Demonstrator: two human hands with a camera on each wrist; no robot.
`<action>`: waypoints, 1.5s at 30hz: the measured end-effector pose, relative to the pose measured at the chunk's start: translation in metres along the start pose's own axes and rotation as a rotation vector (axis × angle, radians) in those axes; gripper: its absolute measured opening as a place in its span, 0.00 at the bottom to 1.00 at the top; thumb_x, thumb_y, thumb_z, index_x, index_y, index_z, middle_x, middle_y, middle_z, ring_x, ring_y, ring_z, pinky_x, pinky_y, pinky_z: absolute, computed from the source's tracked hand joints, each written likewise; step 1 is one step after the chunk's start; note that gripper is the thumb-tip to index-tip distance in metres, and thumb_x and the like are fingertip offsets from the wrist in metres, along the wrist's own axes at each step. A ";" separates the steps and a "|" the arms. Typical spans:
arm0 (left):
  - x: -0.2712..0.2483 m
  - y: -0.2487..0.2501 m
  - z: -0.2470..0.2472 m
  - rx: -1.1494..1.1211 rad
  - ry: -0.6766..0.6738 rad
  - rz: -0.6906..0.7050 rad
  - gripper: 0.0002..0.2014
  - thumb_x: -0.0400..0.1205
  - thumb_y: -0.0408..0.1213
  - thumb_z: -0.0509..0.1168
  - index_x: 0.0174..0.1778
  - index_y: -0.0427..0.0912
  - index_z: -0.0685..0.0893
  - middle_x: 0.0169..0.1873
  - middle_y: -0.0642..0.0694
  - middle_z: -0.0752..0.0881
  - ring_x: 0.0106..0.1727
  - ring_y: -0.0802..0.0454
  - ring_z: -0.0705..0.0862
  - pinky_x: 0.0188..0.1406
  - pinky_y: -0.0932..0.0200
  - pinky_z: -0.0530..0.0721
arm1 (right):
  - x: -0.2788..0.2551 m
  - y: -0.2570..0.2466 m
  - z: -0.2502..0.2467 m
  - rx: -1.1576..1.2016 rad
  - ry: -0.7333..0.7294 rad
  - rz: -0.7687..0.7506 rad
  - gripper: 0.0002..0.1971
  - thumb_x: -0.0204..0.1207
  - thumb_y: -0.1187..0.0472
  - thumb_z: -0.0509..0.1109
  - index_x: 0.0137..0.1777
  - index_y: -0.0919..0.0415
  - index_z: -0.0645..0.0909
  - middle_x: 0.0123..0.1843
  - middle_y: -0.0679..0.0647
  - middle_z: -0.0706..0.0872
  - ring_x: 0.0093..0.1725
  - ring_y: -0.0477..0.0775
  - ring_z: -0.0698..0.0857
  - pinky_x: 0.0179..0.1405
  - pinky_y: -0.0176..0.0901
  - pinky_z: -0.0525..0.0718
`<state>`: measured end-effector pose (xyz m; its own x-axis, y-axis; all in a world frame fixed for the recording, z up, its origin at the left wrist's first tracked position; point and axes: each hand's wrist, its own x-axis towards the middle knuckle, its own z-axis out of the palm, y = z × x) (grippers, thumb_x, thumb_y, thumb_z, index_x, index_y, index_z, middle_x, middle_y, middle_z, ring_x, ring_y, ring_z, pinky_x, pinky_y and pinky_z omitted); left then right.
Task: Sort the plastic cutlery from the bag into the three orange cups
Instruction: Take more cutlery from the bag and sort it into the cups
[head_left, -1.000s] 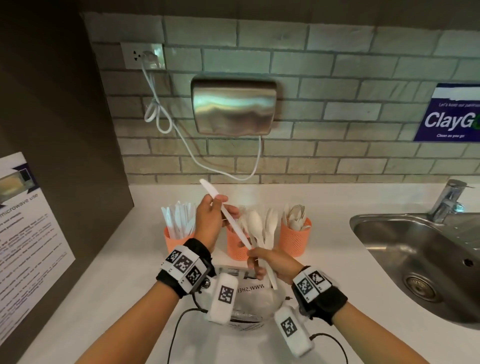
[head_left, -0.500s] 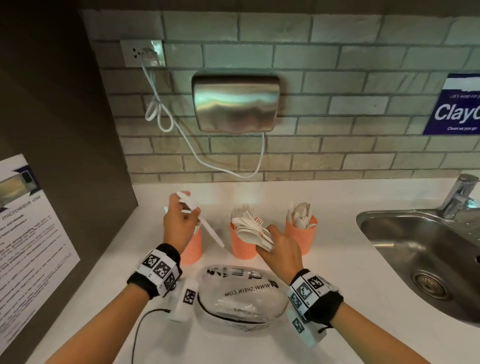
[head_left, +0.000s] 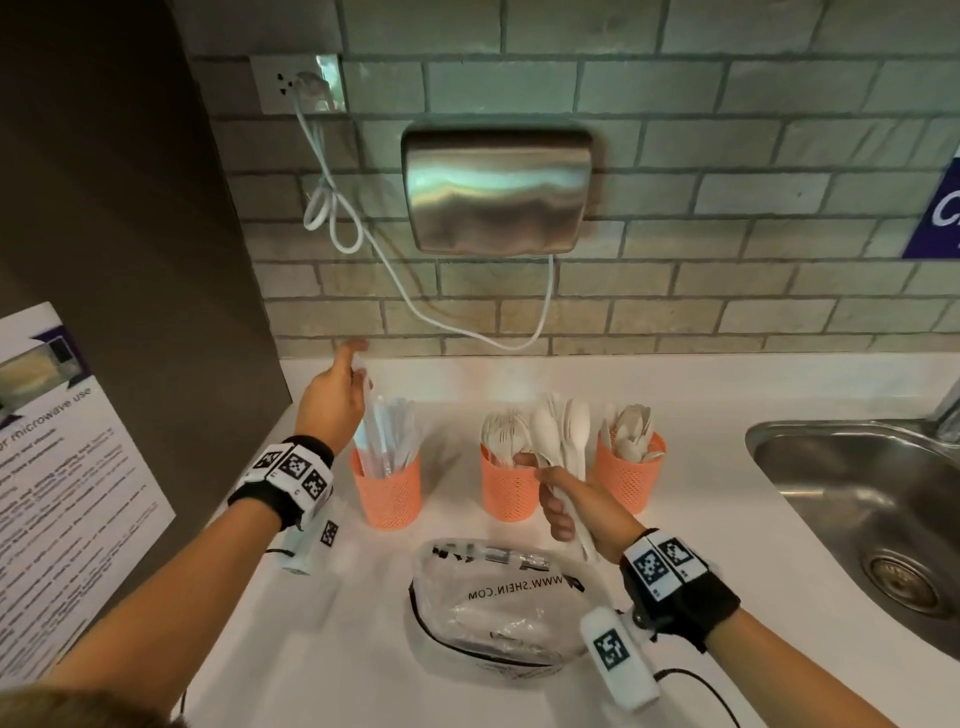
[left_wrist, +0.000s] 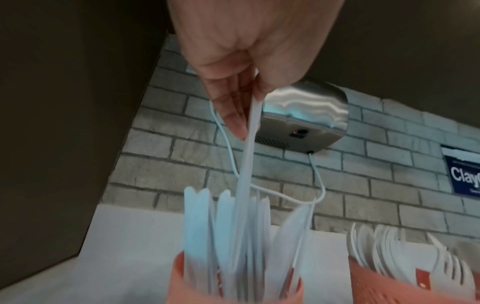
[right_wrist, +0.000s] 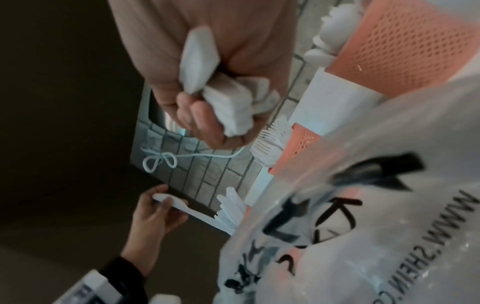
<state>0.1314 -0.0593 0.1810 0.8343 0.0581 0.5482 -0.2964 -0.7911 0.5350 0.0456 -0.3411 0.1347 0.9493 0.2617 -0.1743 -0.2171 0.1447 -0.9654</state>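
Cutlery half sorted: head view shows left hand (head_left: 332, 402) pinching a white knife (head_left: 367, 415) by its top end, tip already down among the knives in the left cup (head_left: 387, 491). Right hand (head_left: 576, 506) curled round a bunch of spoons (head_left: 563, 434), bowls up, between the middle cup (head_left: 508, 491) of forks and the right cup (head_left: 629, 478) of spoons. Bag (head_left: 501, 608) slumped on the counter (head_left: 332, 639) just before the cups (contents hard to make out).

Left wrist view: thumb and fingers (left_wrist: 233, 107) nipping the knife's handle, blade lowered into the crowded cup. Step in hand, seemingly: dropping the knife.

Right wrist view: fist closed on blunt handle ends (right_wrist: 226, 102). Next, likely: release the knife, then carry the spoons rightward, handles down into the right cup, without toppling it.
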 end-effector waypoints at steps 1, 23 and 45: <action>-0.002 -0.005 0.005 0.021 -0.021 -0.010 0.16 0.85 0.32 0.54 0.69 0.42 0.69 0.41 0.34 0.88 0.41 0.34 0.86 0.43 0.41 0.85 | 0.001 -0.001 -0.001 0.046 -0.033 0.020 0.14 0.81 0.62 0.58 0.62 0.55 0.79 0.21 0.49 0.66 0.16 0.44 0.62 0.15 0.33 0.62; -0.045 0.067 0.027 -0.444 -0.437 -0.169 0.13 0.84 0.41 0.60 0.58 0.41 0.86 0.57 0.44 0.84 0.56 0.57 0.81 0.52 0.69 0.76 | 0.016 -0.002 0.005 0.464 -0.437 0.149 0.31 0.57 0.58 0.80 0.63 0.56 0.78 0.20 0.48 0.74 0.14 0.40 0.68 0.12 0.29 0.69; -0.050 0.107 0.026 -0.928 -0.068 -0.451 0.14 0.87 0.42 0.53 0.58 0.45 0.83 0.25 0.50 0.63 0.19 0.62 0.64 0.18 0.70 0.68 | -0.010 0.008 0.017 0.322 -0.401 0.136 0.31 0.63 0.60 0.66 0.70 0.49 0.73 0.21 0.48 0.74 0.14 0.39 0.66 0.12 0.29 0.66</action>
<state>0.0695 -0.1626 0.1941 0.9727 0.1753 0.1520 -0.1677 0.0782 0.9827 0.0308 -0.3268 0.1320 0.7603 0.6332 -0.1448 -0.4504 0.3533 -0.8199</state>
